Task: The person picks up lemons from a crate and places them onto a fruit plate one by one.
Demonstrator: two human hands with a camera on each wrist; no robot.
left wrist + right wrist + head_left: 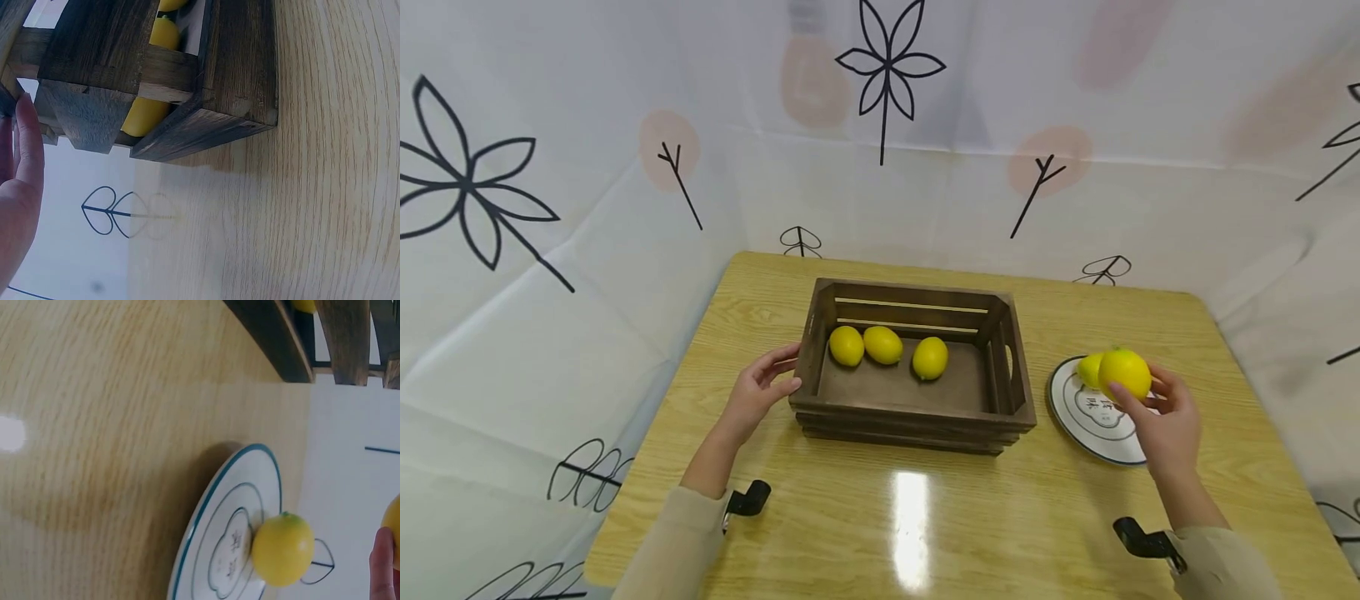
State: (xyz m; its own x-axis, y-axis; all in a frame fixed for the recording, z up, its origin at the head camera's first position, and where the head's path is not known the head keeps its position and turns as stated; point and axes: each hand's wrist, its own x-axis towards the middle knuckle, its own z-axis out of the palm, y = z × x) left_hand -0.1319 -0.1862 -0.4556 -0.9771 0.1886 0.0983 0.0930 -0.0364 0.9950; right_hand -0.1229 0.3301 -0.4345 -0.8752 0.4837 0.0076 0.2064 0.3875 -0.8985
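Fingers (pixel 1163 380) of the right hand (pixel 1172 425) grip a lemon (pixel 1124 373) above the plate (pixel 1075 425); left hand (pixel 756 396) touches the crate (pixel 910 408).

Second lemon (pixel 1088 371) sits on the plate; the right wrist view shows it apart from the held fruit. Left fingers lie fairly straight against the crate's left end, not clenched. Three lemons (pixel 930 358) rest on the crate floor: two side by side at left, one near the middle. Hold the rounded fruit at its widest part with light, even pressure; a loose pinch could probably let it roll free. Maintain clearance from the neighbouring lemon. If crossing the crate wall, raise the fruit above the rim. Brace the crate gently, without pushing. Release only once the lemon is supported from below.
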